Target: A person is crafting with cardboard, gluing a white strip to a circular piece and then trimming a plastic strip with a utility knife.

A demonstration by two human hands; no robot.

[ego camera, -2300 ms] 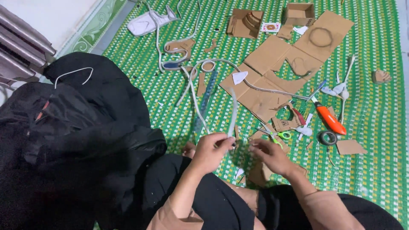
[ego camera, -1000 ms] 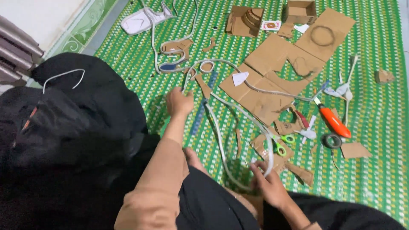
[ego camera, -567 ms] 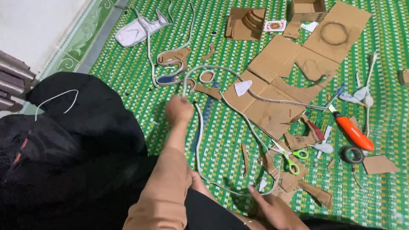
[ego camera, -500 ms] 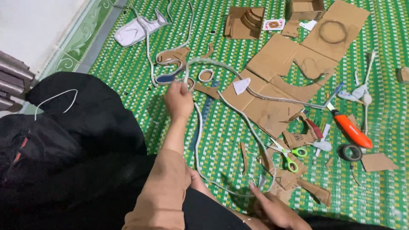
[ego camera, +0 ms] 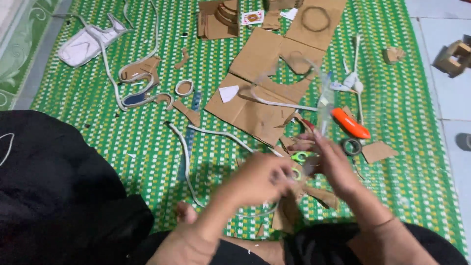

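Green woven matting (ego camera: 122, 147) is lying littered with cut cardboard (ego camera: 260, 98), while the left hand (ego camera: 260, 179) and right hand (ego camera: 333, 164), blurred, are meeting over green scissors (ego camera: 299, 157) at five o'clock, grips unclear, cutting seemingly unfinished.

Left hand (ego camera: 257, 179) and right hand (ego camera: 333, 164) meet in front of the body, forearms converging, fingers curled; motion blur obscures grip detail.

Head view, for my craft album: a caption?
Both hands, left hand and right hand, meet over cardboard scraps on a green mat.
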